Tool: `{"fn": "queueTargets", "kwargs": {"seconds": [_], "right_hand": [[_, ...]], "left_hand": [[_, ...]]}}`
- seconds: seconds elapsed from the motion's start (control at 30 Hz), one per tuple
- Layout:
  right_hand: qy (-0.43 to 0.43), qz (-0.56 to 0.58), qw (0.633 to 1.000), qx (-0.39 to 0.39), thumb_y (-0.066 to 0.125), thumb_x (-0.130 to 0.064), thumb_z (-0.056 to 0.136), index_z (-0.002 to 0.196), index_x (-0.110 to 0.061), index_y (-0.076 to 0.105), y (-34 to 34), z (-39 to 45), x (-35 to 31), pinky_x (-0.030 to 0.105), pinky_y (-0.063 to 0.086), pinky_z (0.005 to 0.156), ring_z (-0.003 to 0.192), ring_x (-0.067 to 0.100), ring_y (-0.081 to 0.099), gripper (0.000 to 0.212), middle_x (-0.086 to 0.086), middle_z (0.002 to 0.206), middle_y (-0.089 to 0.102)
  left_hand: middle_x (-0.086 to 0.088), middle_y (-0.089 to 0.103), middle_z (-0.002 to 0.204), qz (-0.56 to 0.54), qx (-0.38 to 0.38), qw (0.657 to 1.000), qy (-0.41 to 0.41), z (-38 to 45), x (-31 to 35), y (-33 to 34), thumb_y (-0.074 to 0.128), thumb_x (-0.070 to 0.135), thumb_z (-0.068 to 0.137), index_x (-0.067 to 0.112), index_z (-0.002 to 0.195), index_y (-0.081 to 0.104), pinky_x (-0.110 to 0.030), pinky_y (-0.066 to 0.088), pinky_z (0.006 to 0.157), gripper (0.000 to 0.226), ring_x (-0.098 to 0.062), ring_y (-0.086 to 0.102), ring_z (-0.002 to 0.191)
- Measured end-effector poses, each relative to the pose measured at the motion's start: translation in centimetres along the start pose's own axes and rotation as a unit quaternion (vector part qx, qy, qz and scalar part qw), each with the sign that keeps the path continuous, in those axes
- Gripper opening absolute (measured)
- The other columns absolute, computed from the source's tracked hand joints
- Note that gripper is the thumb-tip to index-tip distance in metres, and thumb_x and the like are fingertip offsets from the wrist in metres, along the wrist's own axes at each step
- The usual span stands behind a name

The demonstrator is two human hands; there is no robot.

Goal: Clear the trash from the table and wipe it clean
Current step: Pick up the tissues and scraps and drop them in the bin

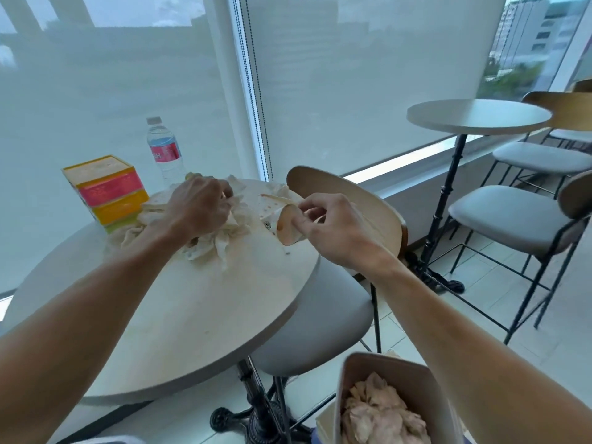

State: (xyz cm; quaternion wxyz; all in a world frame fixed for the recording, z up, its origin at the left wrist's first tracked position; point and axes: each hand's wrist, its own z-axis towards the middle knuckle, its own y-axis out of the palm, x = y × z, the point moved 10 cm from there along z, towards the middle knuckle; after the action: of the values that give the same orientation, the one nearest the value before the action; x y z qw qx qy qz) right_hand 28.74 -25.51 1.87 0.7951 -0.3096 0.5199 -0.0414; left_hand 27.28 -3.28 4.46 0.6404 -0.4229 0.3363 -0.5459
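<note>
While we are clearing: right hand is pinching the paper cup at the table's two o'clock rim.
Cup: light, crushable; we are holding its rim.
Left hand: closing on crumpled napkins at twelve o'clock.

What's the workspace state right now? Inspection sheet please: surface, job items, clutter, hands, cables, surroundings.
Surface: round table, pale top with faint stains and crumbs near the cup.
Job's things: crumpled napkins piled at the far side; paper cup tipped on its side; bin by the table, already holding crumpled paper.
Clutter: tissue box and water bottle, both upright.
Hands: left hand gripping the napkins; right hand pinching the cup rim.
Cables: nothing seen; only blind chains.
Surroundings: chair, second table, stools.
</note>
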Motion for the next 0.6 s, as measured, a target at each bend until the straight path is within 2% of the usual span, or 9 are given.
{"fn": "queueTargets", "kwargs": {"seconds": [0.07,0.17,0.27,0.33,0.4,0.47,0.53,0.6], "right_hand": [[0.003,0.009,1.000,0.003,0.062,-0.041,0.092,0.095,-0.028,0.072,-1.0,-1.1,1.1,0.006,0.040,0.055,0.065,-0.004,0.057,0.017,-0.015,0.075,0.064],[0.016,0.030,0.999,-0.004,0.063,-0.042,0.093,0.097,-0.025,0.072,-2.2,-2.9,3.3,0.020,0.051,0.068,0.072,0.002,0.061,0.019,-0.012,0.080,0.066],[0.038,0.036,0.998,-0.023,0.064,-0.044,0.092,0.099,-0.024,0.071,-3.2,-5.0,6.1,0.022,0.054,0.073,0.078,0.004,0.063,0.023,-0.011,0.084,0.066],[0.055,0.038,0.997,-0.039,0.064,-0.045,0.091,0.098,-0.023,0.071,-3.6,-6.4,8.2,0.021,0.054,0.072,0.079,0.004,0.063,0.024,-0.010,0.085,0.066],[0.077,0.040,0.995,-0.055,0.065,-0.045,0.091,0.095,-0.023,0.070,-3.8,-7.7,10.3,0.017,0.052,0.068,0.077,0.004,0.063,0.023,-0.009,0.084,0.066],[0.095,0.035,0.992,-0.072,0.065,-0.042,0.091,0.094,-0.022,0.069,-3.9,-9.2,12.6,0.012,0.046,0.059,0.073,0.002,0.061,0.020,-0.011,0.081,0.065],[0.113,0.024,0.989,-0.092,0.065,-0.039,0.092,0.094,-0.023,0.068,-3.6,-10.7,15.0,0.008,0.040,0.054,0.070,-0.001,0.058,0.016,-0.013,0.080,0.064],[0.132,0.016,0.985,-0.110,0.065,-0.038,0.092,0.093,-0.025,0.068,-3.1,-12.1,17.3,0.007,0.038,0.053,0.070,-0.001,0.058,0.014,-0.013,0.082,0.065]], "left_hand": [[-0.013,0.070,0.101,-0.031,0.049,0.998,0.000,-0.8,1.9,-1.8,0.060,0.030,0.093,0.013,0.105,0.072,-0.043,0.048,0.082,0.024,-0.035,0.057,0.101],[-0.007,0.071,0.100,-0.094,0.087,0.992,0.009,-2.6,5.1,-3.7,0.059,0.039,0.094,0.016,0.102,0.072,-0.040,0.045,0.083,0.027,-0.032,0.058,0.101],[0.005,0.070,0.096,-0.160,0.097,0.982,0.011,-4.8,8.2,-4.8,0.061,0.044,0.092,0.021,0.100,0.072,-0.032,0.043,0.076,0.026,-0.015,0.059,0.084],[0.010,0.069,0.092,-0.205,0.082,0.975,-0.002,-6.4,10.3,-5.0,0.062,0.046,0.091,0.026,0.096,0.071,-0.022,0.041,0.068,0.023,0.002,0.051,0.067],[0.015,0.067,0.084,-0.249,0.053,0.967,-0.012,-8.1,12.3,-4.5,0.063,0.048,0.089,0.030,0.089,0.069,-0.011,0.036,0.055,0.019,0.000,0.045,0.055],[0.020,0.066,0.074,-0.302,0.030,0.953,-0.018,-9.9,14.5,-3.8,0.065,0.049,0.087,0.029,0.086,0.069,-0.017,0.035,0.050,0.020,-0.006,0.038,0.050],[0.023,0.061,0.060,-0.356,-0.001,0.934,-0.031,-11.6,16.4,-2.7,0.067,0.045,0.087,0.029,0.085,0.069,-0.016,0.032,0.046,0.017,-0.005,0.035,0.046],[0.013,0.060,0.055,-0.394,-0.030,0.918,-0.041,-13.3,17.9,-1.5,0.069,0.044,0.087,0.026,0.085,0.070,-0.017,0.030,0.042,0.018,-0.005,0.034,0.044]]}}
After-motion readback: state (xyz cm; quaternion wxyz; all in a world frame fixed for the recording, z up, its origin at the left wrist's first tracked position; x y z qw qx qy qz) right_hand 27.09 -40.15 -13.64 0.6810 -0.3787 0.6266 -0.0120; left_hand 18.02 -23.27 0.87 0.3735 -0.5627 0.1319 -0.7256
